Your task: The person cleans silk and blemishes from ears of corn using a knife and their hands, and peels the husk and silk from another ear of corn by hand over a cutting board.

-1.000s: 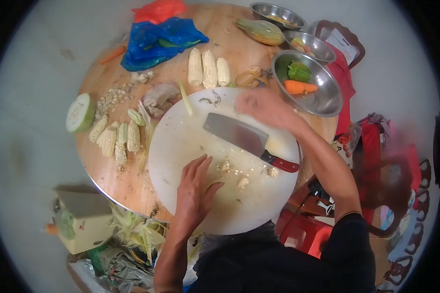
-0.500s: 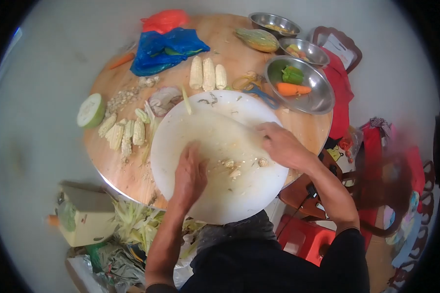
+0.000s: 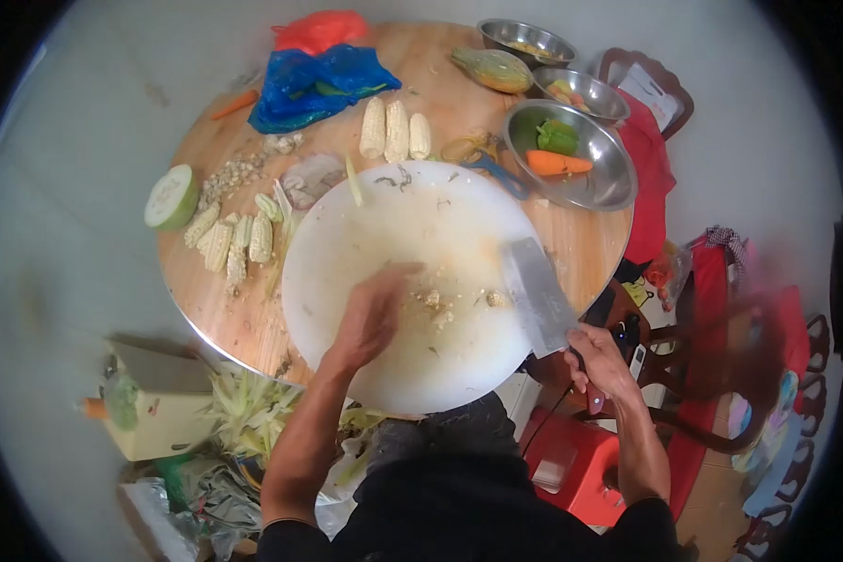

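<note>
My right hand (image 3: 598,363) is wrapped round the handle of a cleaver (image 3: 539,292). Its broad blade points up and away over the right edge of a round white cutting board (image 3: 337,234). Over the left middle of the board is my left hand (image 3: 377,307), fingers stretched to the right and holding nothing. Just right of those fingertips lie small corn scraps (image 3: 433,300) and a short corn cob piece (image 3: 495,299). Dark bits and a pale strip of husk (image 3: 354,182) rest near the board's far side.
Beyond the board stand peeled corn cobs (image 3: 396,131), with scissors (image 3: 496,169) beside them. A steel bowl (image 3: 609,183) holds a carrot and green pepper. Several cob pieces (image 3: 217,245), a cut gourd (image 3: 171,198) and a blue bag (image 3: 300,89) occupy the left side.
My right hand has moved from the board's upper right down to its right edge, where the cleaver now shows clearly. My left hand has shifted slightly right and upward, its fingers now pointing right.
</note>
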### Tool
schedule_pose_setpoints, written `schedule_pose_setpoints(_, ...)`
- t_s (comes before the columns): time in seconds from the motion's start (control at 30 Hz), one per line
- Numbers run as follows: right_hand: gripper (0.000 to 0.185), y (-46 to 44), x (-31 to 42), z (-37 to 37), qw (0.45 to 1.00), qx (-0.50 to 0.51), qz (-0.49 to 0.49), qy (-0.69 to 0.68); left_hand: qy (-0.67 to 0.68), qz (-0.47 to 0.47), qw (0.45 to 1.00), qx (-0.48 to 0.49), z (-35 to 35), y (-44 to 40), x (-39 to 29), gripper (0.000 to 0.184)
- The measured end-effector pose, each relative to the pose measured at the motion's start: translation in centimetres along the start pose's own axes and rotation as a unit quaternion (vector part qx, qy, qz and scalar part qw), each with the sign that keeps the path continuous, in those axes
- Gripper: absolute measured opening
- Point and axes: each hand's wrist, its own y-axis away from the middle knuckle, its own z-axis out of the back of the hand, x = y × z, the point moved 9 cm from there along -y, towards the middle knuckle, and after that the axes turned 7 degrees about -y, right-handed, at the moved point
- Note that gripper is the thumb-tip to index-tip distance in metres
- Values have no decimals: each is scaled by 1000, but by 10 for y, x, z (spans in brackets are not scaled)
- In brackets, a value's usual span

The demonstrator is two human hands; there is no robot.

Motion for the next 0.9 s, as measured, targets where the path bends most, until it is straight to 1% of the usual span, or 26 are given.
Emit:
schedule_pose_setpoints(0.03, 28, -1, 3, -9, 999, 17, -5, 26, -17, 41, 996, -72, 16, 6, 8, 40)
schedule_pose_setpoints(0.07, 27, -2, 11, -19, 998, 31, 5, 59, -19, 41, 996, -71, 18, 12, 7, 40)
schedule_pose_setpoints(0.13, 29, -11, 23, -38, 997, 38, 16, 66, -65, 109, 979, -159, 39, 33, 11, 41)
schedule_pose_setpoints(0.17, 31, -16, 30, -46, 996, 45, 26, 75, -67, 109, 979, -161, 38, 41, 12, 41)
schedule_pose_setpoints(0.23, 31, -32, 33, -59, 993, 67, 33, 91, -189, 61, 953, -231, 44, 59, 2, 44)
schedule_pose_setpoints(0.27, 31, -37, 34, -67, 990, 86, 38, 105, -189, 63, 952, -233, 43, 67, 3, 44)
schedule_pose_setpoints(0.33, 32, -39, 42, -85, 986, 99, 46, 127, -286, 81, 922, -249, 46, 80, 1, 47)
schedule_pose_setpoints(0.4, 32, -39, 44, -104, 982, 110, 52, 147, -288, 98, 917, -257, 51, 90, 7, 48)
schedule_pose_setpoints(0.47, 33, -39, 42, -121, 967, 106, 55, 224, -291, 114, 913, -262, 54, 96, 12, 49)
schedule_pose_setpoints(0.5, 33, -37, 42, -130, 967, 106, 54, 225, -278, 127, 919, -250, 52, 97, 18, 49)
schedule_pose_setpoints(0.57, 33, -27, 43, -154, 955, 157, 62, 242, -265, 139, 925, -236, 51, 98, 21, 49)
schedule_pose_setpoints(0.6, 33, -26, 44, -162, 945, 180, 87, 257, -249, 129, 932, -231, 50, 97, 19, 50)
schedule_pose_setpoints(0.63, 33, -24, 41, -162, 946, 179, 87, 257, -232, 120, 938, -226, 49, 96, 17, 50)
schedule_pose_setpoints(0.7, 33, -18, 53, -157, 931, 116, 190, 288, -219, 124, 941, -227, 51, 99, 19, 50)
schedule_pose_setpoints(0.73, 33, -11, 52, -153, 931, 116, 187, 291, -206, 127, 943, -229, 53, 100, 20, 51)
schedule_pose_setpoints(0.8, 29, 7, 54, -112, 975, 30, 118, 188, -202, 127, 943, -231, 56, 98, 19, 50)
schedule_pose_setpoints(0.87, 27, 21, 39, -75, 990, -8, 38, 134, -197, 127, 945, -230, 57, 94, 21, 50)
schedule_pose_setpoints(0.9, 27, 28, 32, -63, 990, -10, 36, 137, -205, 124, 948, -210, 54, 89, 23, 49)
